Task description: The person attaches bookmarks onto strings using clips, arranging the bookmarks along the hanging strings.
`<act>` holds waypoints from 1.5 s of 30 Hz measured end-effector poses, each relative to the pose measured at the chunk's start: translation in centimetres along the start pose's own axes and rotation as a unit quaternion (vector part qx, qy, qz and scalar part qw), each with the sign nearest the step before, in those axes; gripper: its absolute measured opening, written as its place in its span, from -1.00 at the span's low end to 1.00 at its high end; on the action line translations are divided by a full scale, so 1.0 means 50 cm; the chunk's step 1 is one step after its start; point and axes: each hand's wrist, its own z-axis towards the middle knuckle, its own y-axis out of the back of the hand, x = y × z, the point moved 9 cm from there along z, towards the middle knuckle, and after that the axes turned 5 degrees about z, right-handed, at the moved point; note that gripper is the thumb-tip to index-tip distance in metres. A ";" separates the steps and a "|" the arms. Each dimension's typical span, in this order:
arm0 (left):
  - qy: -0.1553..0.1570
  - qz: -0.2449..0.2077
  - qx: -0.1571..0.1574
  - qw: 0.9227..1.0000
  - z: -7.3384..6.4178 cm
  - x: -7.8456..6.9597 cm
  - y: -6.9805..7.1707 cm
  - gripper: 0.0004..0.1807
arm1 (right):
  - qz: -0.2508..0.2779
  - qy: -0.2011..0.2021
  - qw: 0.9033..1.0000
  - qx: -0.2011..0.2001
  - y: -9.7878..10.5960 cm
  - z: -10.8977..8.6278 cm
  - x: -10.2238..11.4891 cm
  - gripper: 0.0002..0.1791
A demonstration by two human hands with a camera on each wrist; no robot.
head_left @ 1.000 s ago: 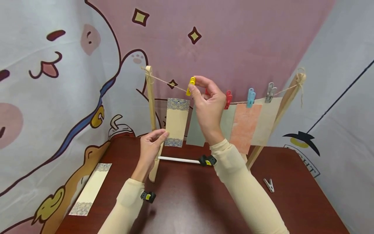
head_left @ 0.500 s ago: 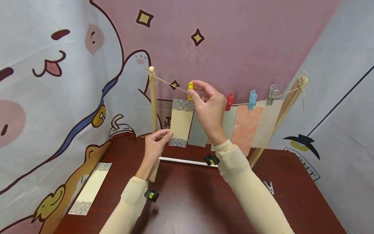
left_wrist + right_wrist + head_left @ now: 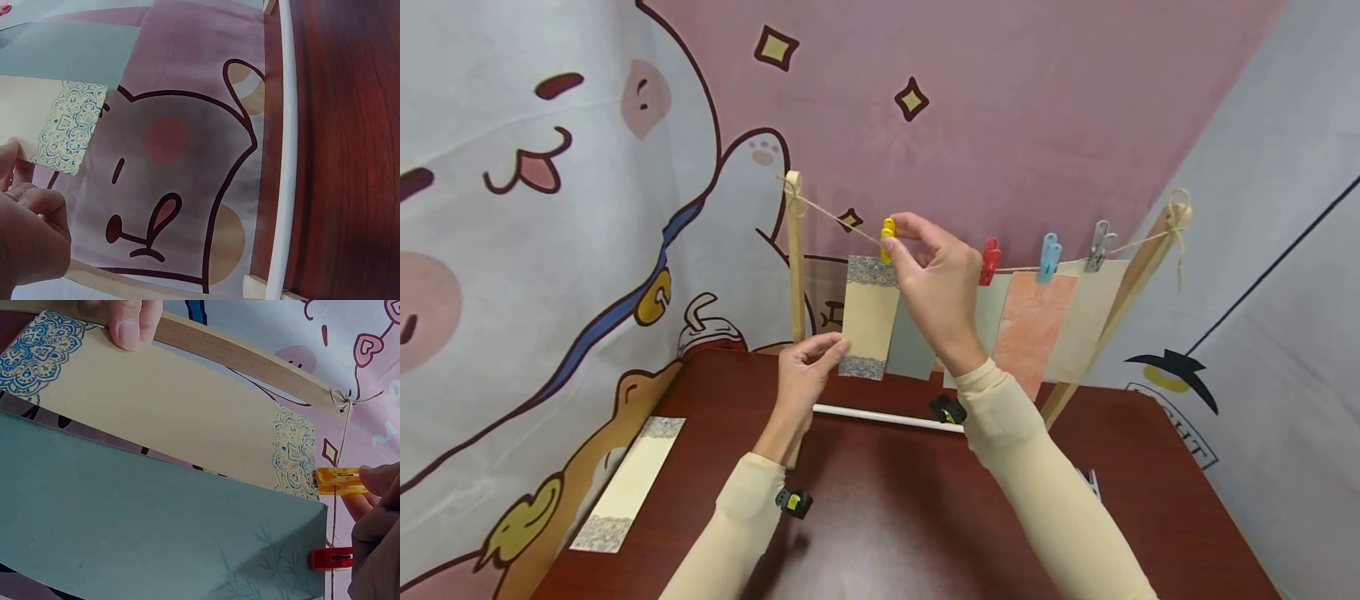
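My left hand [image 3: 805, 371] pinches the lower left edge of a cream paper card [image 3: 868, 317] with blue lace-patterned ends. The card hangs upright beside a grey-green card [image 3: 913, 337]. At its top edge, my right hand [image 3: 942, 283] pinches a yellow clothespin [image 3: 887, 240] between thumb and forefinger. In the right wrist view the yellow clothespin [image 3: 339, 481] sits over the twine [image 3: 342, 440], its jaws at the card's patterned end. A red clothespin [image 3: 331, 558] sits on the twine at the grey-green card's top.
Wooden posts [image 3: 796, 258] hold the twine. Farther right hang an orange card [image 3: 1036, 321] under a blue clothespin [image 3: 1048, 257] and a pale card [image 3: 1093, 321] under a grey one [image 3: 1101, 247]. A white rod [image 3: 887, 417] crosses low. Another lace-patterned card [image 3: 631, 483] lies at the table's left.
The cream card has moved right and its top now meets the yellow clothespin at the twine. My right hand has lowered the clothespin slightly; my left hand still grips the card.
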 end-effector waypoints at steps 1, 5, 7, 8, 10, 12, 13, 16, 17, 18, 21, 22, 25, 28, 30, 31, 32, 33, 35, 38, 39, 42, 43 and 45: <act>-0.001 0.000 0.002 1.000 0.000 0.001 -0.001 -0.75 | -0.001 -0.004 1.000 0.001 0.001 0.000 -0.001 -0.78; -0.001 0.004 0.005 1.000 0.001 0.004 -0.004 -0.76 | -0.003 -0.023 1.000 0.010 0.003 0.003 -0.006 -0.78; -0.002 0.003 0.007 1.000 0.002 0.003 -0.005 -0.75 | -0.005 -0.031 0.999 0.019 0.003 0.005 -0.008 -0.78; -0.001 0.003 0.008 1.000 0.002 0.003 -0.005 -0.75 | -0.008 -0.031 0.999 0.025 0.002 0.006 -0.009 -0.78; -0.002 0.000 0.012 1.000 0.002 0.001 -0.007 -0.75 | -0.017 -0.029 0.999 0.037 0.000 0.009 -0.007 -0.78; -0.003 -0.003 0.015 1.000 0.003 -0.002 -0.009 -0.74 | -0.027 -0.022 0.998 0.049 -0.002 0.012 -0.003 -0.78; -0.004 -0.006 0.016 1.000 0.003 -0.003 -0.009 -0.74 | -0.032 -0.019 0.998 0.056 -0.003 0.014 -0.001 -0.79; -0.008 -0.008 0.015 1.000 0.003 -0.006 -0.010 -0.75 | -0.045 -0.027 0.996 0.079 -0.006 0.018 0.003 -0.78; -0.009 -0.007 0.016 1.000 0.003 -0.006 -0.010 -0.75 | -0.050 -0.032 0.994 0.087 -0.006 0.019 0.003 -0.77; -0.009 -0.006 0.016 1.000 0.003 -0.006 -0.011 -0.76 | -0.057 -0.038 0.993 0.096 -0.006 0.020 0.003 -0.76; -0.011 -0.006 0.015 1.000 0.002 -0.005 -0.012 -0.77 | -0.080 -0.060 0.987 0.127 -0.007 0.024 0.002 -0.73; -0.011 -0.007 0.015 1.000 0.002 -0.005 -0.012 -0.77 | -0.089 -0.064 0.984 0.137 -0.008 0.025 0.003 -0.71; -0.011 -0.012 0.014 1.000 0.003 -0.004 -0.011 -0.76 | -0.109 -0.069 0.979 0.161 -0.010 0.027 0.008 -0.70; -0.013 -0.012 0.014 1.000 0.002 -0.003 -0.010 -0.76 | -0.122 -0.051 0.977 0.168 -0.011 0.025 0.019 -0.69; -0.017 -0.008 0.014 1.000 -0.001 -0.004 -0.009 -0.76 | -0.122 -0.032 0.979 0.158 -0.008 0.019 0.026 -0.68; -0.018 -0.003 0.014 1.000 -0.003 -0.005 -0.007 -0.76 | -0.122 -0.020 0.981 0.149 -0.004 0.015 0.029 -0.67; -0.021 0.002 0.016 1.000 -0.005 -0.004 -0.006 -0.77 | -0.117 -0.007 0.983 0.139 0.001 0.011 0.033 -0.67; -0.022 0.007 0.016 1.000 -0.007 -0.005 -0.004 -0.77 | -0.111 0.007 0.986 0.125 0.007 0.006 0.036 -0.66; -0.024 0.014 0.014 1.000 -0.014 -0.005 0.002 -0.79 | -0.092 0.035 0.990 0.101 0.018 -0.004 0.041 -0.66; -0.028 0.024 0.000 0.999 -0.023 -0.003 0.014 -0.78 | -0.059 0.067 0.993 0.072 0.037 -0.019 0.041 -0.67; -0.030 0.026 -0.005 0.999 -0.026 -0.003 0.018 -0.78 | -0.043 0.071 0.995 0.062 0.043 -0.025 0.038 -0.68; -0.041 0.035 -0.016 0.998 -0.036 -0.004 0.027 -0.76 | 0.015 0.060 0.997 0.044 0.063 -0.046 0.024 -0.69; -0.045 0.036 -0.016 0.998 -0.039 -0.004 0.029 -0.75 | 0.038 0.051 0.997 0.040 0.068 -0.054 0.018 -0.70; -0.054 0.039 -0.014 0.998 -0.047 -0.006 0.034 -0.75 | 0.081 0.030 0.996 0.038 0.078 -0.071 0.006 -0.70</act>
